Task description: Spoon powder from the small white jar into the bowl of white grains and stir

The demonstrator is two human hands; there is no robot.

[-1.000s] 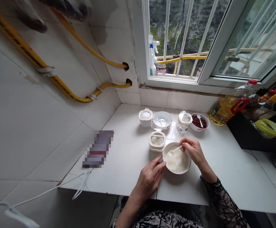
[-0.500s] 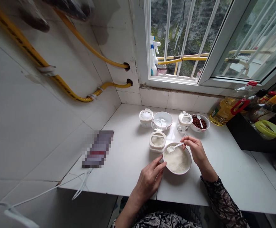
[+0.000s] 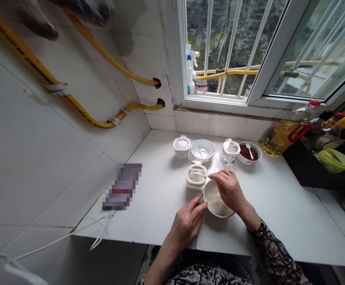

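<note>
Moved off the white bowl (image 3: 218,200) of pale grains, the white plastic spoon (image 3: 201,175), clamped in the grip of the right hand (image 3: 230,192), reaches a square cream-lidded jar (image 3: 196,183) at ten o'clock; left hand (image 3: 187,221), fingers apart, touches the bowl at nine o'clock

From here I see the rice bowl (image 3: 216,202) before the open jar (image 3: 196,177); behind them, left to right, stand another jar (image 3: 182,147), an empty bowl (image 3: 208,148), a lidded jar (image 3: 231,150) and a spoon-holding bowl (image 3: 257,153).
</note>
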